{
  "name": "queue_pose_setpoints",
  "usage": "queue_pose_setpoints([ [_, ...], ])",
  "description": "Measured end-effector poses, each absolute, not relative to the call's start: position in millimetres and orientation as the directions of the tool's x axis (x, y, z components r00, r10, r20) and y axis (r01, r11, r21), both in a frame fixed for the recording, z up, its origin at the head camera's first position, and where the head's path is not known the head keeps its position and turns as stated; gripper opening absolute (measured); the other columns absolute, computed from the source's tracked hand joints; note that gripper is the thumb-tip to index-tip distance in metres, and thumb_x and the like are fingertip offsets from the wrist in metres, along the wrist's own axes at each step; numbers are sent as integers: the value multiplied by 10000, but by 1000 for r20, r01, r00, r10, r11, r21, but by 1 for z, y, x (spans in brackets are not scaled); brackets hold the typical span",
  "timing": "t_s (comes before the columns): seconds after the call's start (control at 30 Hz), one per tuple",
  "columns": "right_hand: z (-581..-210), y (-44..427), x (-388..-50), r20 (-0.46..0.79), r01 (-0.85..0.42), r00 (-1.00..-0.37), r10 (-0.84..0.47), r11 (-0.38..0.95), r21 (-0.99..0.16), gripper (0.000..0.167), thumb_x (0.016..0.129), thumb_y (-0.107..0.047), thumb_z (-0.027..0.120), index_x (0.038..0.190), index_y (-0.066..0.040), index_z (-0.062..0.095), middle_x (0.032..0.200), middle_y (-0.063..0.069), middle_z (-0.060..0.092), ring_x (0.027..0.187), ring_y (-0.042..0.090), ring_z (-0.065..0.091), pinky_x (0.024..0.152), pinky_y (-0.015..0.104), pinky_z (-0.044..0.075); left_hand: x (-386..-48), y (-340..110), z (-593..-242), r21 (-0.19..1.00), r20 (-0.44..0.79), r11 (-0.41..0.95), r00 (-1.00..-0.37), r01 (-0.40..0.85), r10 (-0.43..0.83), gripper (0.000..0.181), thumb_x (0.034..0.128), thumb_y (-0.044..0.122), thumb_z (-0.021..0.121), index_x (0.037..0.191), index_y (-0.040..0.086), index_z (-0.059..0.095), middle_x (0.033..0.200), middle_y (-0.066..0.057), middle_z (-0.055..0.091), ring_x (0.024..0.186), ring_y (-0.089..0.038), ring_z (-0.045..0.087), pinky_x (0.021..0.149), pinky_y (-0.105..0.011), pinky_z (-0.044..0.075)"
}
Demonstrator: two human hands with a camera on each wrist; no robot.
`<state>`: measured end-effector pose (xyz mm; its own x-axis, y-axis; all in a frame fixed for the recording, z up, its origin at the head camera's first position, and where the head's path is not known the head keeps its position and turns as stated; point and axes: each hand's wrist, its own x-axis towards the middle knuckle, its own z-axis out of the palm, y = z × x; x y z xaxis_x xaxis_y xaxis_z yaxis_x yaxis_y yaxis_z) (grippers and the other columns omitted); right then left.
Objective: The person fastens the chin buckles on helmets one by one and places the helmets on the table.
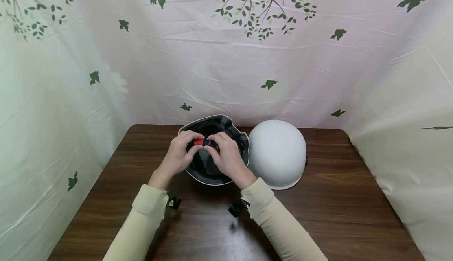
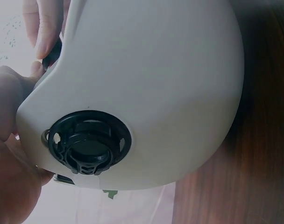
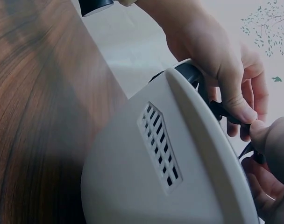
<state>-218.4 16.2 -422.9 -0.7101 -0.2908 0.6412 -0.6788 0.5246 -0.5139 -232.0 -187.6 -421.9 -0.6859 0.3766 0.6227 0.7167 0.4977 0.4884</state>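
Observation:
An upturned white helmet with a black lining lies under both hands. Above its opening, my left hand pinches the red part of a chin strap buckle between thumb and fingers. My right hand grips the black part of the buckle from the other side, and the two parts meet or nearly meet. A black round fitting shows on the shell in the left wrist view. In the right wrist view, the black strap runs between the fingertips of both hands, beside a slotted vent.
A second white helmet rests dome up, directly right of the first. Both are on a dark wooden table near its back edge. Behind and at the sides hangs a pale curtain with leaf prints.

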Motion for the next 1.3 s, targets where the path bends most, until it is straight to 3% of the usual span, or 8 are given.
queue_pose_setpoints([
  [0.93,-431,11,-213,653,-658,-718,-241,540,-524,215,951,-147,799,1114,-25,727,1053,105,698,888,213,681,747,345,584,-228,-187,-424,509,599,506,-708,697,374,251,892,11,811,1121,40,712,1062,-97,703,997,-252,611,903,-460,534],
  [1.3,-436,8,-210,680,-673,-696,-232,542,-504,227,928,-143,821,1099,-23,729,1037,99,697,859,205,671,728,338,580,-226,-187,-425,484,611,497,-685,720,396,266,869,-4,822,1104,46,707,1067,-99,703,991,-261,617,884,-464,531],
])
